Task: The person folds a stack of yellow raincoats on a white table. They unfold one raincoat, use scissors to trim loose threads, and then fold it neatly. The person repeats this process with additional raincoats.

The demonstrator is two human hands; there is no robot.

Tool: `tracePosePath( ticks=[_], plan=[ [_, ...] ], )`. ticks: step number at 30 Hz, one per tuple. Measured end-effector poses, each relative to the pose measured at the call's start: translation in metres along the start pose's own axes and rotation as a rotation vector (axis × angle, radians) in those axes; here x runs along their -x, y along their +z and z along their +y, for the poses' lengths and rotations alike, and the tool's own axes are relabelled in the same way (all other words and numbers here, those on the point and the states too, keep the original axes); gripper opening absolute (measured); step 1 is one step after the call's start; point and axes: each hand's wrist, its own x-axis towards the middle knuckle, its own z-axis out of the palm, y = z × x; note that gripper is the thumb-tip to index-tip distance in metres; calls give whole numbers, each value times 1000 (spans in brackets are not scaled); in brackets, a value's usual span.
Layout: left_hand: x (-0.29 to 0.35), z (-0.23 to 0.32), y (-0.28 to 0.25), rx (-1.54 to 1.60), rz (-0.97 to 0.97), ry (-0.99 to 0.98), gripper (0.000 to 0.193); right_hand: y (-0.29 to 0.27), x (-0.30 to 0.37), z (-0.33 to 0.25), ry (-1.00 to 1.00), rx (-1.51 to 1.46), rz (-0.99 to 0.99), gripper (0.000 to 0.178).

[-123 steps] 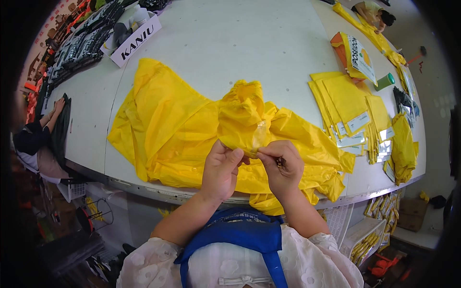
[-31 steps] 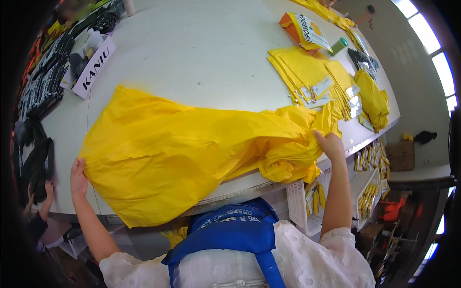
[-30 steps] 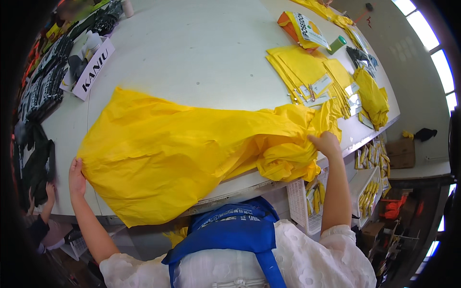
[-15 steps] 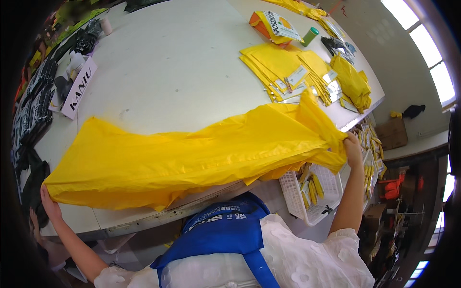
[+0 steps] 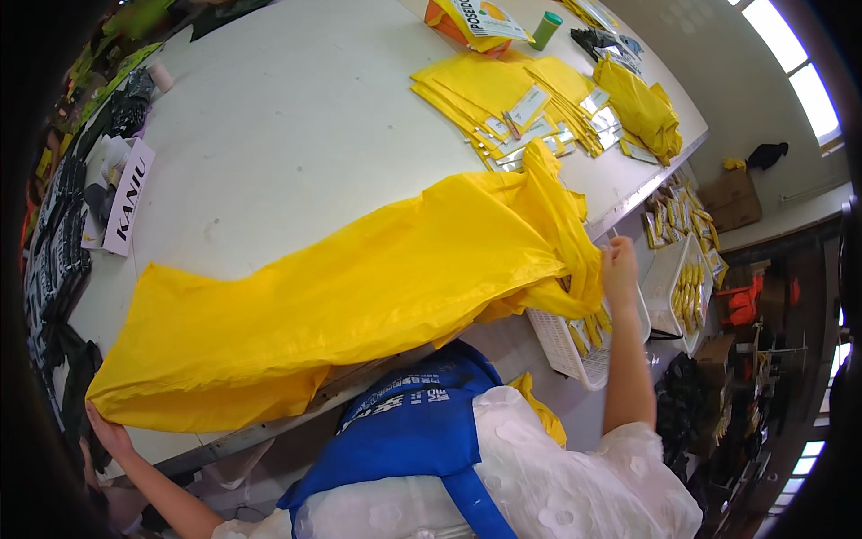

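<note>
A long yellow rain garment (image 5: 332,296) of thin, glossy material stretches across the near side of the white table (image 5: 269,117). Its lower left corner is in my left hand (image 5: 109,433), whose fingers are closed on the edge, partly under it. At the other end, my right hand (image 5: 620,271) is closed at the bunched, folded end, beyond the table's right edge; its fingertips are slightly blurred. The garment's near side hangs over the front edge of the table, above my blue apron (image 5: 417,418).
Flat yellow garments (image 5: 476,94) with labels lie stacked at the far right, near a bundled yellow piece (image 5: 637,103) and a green bottle (image 5: 546,31). White baskets (image 5: 575,355) with yellow packs stand right. Left are a white box (image 5: 126,198) and dark packages (image 5: 56,234).
The garment's right end has come inward and is more bunched, with my right hand shifted left. My left hand sits a little lower. The whole view has turned slightly.
</note>
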Motion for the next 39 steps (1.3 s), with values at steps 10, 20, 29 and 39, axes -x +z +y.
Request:
tracePosePath(
  ticks=[10, 20, 29, 39],
  plan=[
    [-10, 13, 19, -50, -43, -7, 50, 57, -16, 53, 152, -468, -92, 18],
    [9, 8, 4, -4, 41, -3, 51, -21, -4, 57, 421, -921, -429, 31],
    [-4, 39, 0, -50, 26, 72, 52, 37, 49, 102, 545, -461, -574, 35],
    [-99, 91, 105, -782, -501, 98, 36, -230, -131, -100, -93, -1397, -306, 38]
  ],
)
